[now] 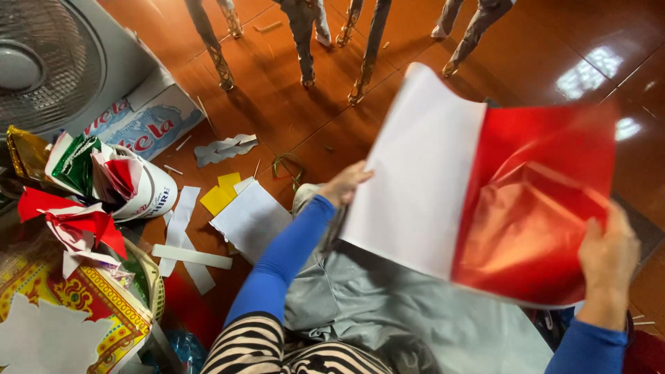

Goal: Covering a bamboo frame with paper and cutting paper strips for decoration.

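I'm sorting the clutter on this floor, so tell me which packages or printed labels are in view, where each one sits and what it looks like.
Cardboard box: upper left beside the fan, white with light blue panels and red lettering.
White printed bag: left, below the box, rounded, stuffed with red, green and white paper scraps.
Patterned printed sheet: lower left, yellow with red and green ornament.
Gold foil packet: far left edge, shiny, crumpled.
No screens or signs.

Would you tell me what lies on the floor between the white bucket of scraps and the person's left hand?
In the head view, between the white bucket and the left hand lie yellow paper pieces and a white sheet.
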